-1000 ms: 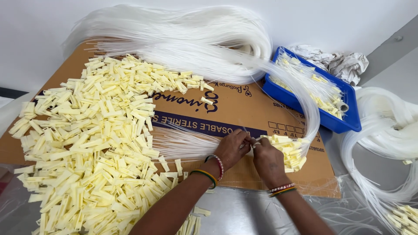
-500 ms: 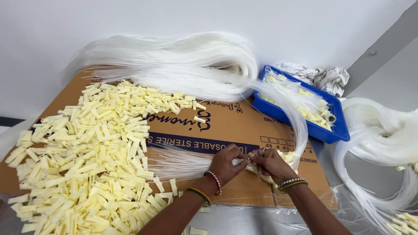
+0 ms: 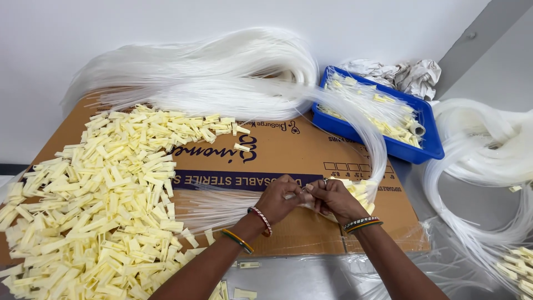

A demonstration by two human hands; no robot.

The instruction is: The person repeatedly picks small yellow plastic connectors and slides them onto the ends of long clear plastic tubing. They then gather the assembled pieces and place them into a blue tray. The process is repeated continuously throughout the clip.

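Left hand point(image 3: 280, 199) and right hand point(image 3: 332, 199) meet fingertip to fingertip near the cardboard sheet's point(image 3: 288, 155) front edge, both pinching a thin clear tube point(image 3: 222, 206) whose long axis runs leftward.

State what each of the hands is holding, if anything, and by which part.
Both the left hand and right hand pinch the end of a thin clear tube at the fingertips, where a small pale yellow clip seems to meet it; the exact grip is hidden.

bright even light | soft faint shadows | sharp centre | slight edge distortion
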